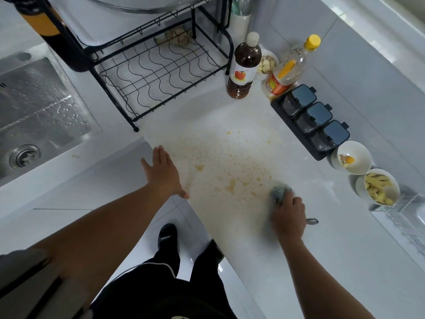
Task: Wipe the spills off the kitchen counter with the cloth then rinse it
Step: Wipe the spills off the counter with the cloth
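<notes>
Yellowish spills [230, 173] are spattered over the middle of the white kitchen counter [333, 261]. My right hand [288, 214] grips a grey-blue cloth [281, 191] and presses it onto the counter at the right edge of the spills. A small striped tag of the cloth sticks out behind that hand. My left hand [162, 172] lies flat with fingers spread at the counter's front edge, left of the spills. The steel sink [39, 116] sits at the far left, wet with drops.
A black wire dish rack [158, 70] stands behind the spills. A dark vinegar bottle [243, 67], an oil bottle [287, 67] and a black spice-box set [315, 122] line the back right. Two white bowls [358, 157] [379, 187] of food sit at the right.
</notes>
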`<state>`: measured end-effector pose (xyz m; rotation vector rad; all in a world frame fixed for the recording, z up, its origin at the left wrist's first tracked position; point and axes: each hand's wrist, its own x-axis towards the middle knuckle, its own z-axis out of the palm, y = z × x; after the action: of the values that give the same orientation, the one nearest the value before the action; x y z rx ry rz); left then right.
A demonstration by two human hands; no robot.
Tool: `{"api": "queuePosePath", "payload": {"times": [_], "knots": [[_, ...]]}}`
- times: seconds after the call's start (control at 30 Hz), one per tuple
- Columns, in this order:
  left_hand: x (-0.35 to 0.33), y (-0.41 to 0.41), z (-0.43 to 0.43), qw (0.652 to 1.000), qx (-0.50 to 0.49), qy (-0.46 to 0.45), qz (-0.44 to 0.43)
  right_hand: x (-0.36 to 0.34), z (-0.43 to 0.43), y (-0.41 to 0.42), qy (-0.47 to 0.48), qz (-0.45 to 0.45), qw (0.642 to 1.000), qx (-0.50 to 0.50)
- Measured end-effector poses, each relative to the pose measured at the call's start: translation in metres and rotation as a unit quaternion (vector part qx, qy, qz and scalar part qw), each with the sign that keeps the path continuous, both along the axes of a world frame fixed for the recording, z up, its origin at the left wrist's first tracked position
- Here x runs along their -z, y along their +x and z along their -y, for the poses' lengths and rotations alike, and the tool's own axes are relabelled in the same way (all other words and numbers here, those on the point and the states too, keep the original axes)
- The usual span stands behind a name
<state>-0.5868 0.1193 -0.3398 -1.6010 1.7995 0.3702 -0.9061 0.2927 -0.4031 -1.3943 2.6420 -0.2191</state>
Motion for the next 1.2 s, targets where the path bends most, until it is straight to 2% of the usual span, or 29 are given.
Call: {"api": "queuePosePath", "payload": {"times": [0.03, 0.13, 0.23, 0.27, 0.37, 0.4, 0.47, 0.5, 0.6, 0.63, 0.7, 0.73, 0.77, 0.83, 0.87, 0.97, 1.0, 1.07, 1.1, 1.2], "knots": [[0.001, 0.002, 0.000, 1.000, 0.002, 0.000, -0.006, 0.000, 0.002, 0.006, -0.006, 0.003, 1.000, -0.004], [0.005, 0.007, 0.004, 1.000, 0.014, -0.004, -0.026, 0.002, 0.005, 0.008, 0.011, 0.012, 0.993, -0.114], [0.011, 0.010, 0.009, 0.998, 0.026, -0.013, -0.052, 0.001, 0.009, 0.005, -0.020, 0.032, 0.999, 0.014], [0.014, 0.014, 0.009, 0.998, 0.024, -0.007, -0.059, 0.003, 0.010, 0.010, -0.020, 0.015, 1.000, 0.007], [0.021, 0.021, 0.010, 0.997, 0.017, 0.007, -0.071, 0.005, 0.008, 0.011, 0.015, -0.048, 0.987, -0.152], [0.023, 0.022, 0.013, 0.997, 0.018, 0.009, -0.074, 0.004, 0.010, 0.009, 0.026, -0.048, 0.990, -0.131], [0.027, 0.022, 0.014, 0.996, 0.014, 0.013, -0.086, 0.002, 0.011, 0.011, 0.015, -0.027, 0.999, -0.018], [0.028, 0.022, 0.014, 0.996, 0.011, 0.015, -0.092, 0.003, 0.009, 0.016, 0.010, -0.027, 1.000, -0.007], [0.030, 0.019, 0.015, 0.995, 0.007, 0.016, -0.096, 0.005, 0.003, 0.021, 0.012, -0.026, 0.990, -0.138], [0.031, 0.018, 0.016, 0.995, 0.006, 0.013, -0.099, 0.005, 0.002, 0.018, 0.020, -0.014, 0.992, -0.123], [0.033, 0.019, 0.017, 0.994, 0.005, 0.009, -0.109, 0.001, 0.003, 0.017, 0.004, 0.012, 1.000, 0.001], [0.032, 0.021, 0.016, 0.993, 0.005, 0.012, -0.115, 0.000, 0.003, 0.022, 0.004, 0.012, 1.000, 0.024], [0.032, 0.022, 0.015, 0.993, 0.005, 0.012, -0.119, -0.002, 0.003, 0.029, 0.007, 0.004, 1.000, -0.006], [0.033, 0.022, 0.016, 0.993, 0.012, 0.013, -0.116, -0.003, -0.003, 0.036, 0.021, -0.016, 0.989, -0.146], [0.032, 0.022, 0.016, 0.993, 0.013, 0.017, -0.114, -0.002, -0.006, 0.035, 0.030, -0.018, 0.987, -0.158], [0.030, 0.021, 0.016, 0.993, 0.009, 0.023, -0.116, 0.001, -0.010, 0.040, 0.015, 0.006, 1.000, 0.001], [0.030, 0.020, 0.016, 0.993, 0.007, 0.026, -0.115, 0.002, -0.012, 0.047, 0.009, -0.003, 1.000, -0.007], [0.029, 0.019, 0.016, 0.993, 0.002, 0.032, -0.114, 0.003, -0.018, 0.054, 0.005, -0.019, 0.992, -0.125], [0.028, 0.018, 0.016, 0.993, 0.001, 0.032, -0.113, 0.004, -0.019, 0.052, 0.014, -0.014, 0.989, -0.149], [0.027, 0.019, 0.016, 0.992, -0.005, 0.038, -0.118, 0.002, -0.019, 0.053, 0.006, 0.013, 1.000, -0.023]]}}
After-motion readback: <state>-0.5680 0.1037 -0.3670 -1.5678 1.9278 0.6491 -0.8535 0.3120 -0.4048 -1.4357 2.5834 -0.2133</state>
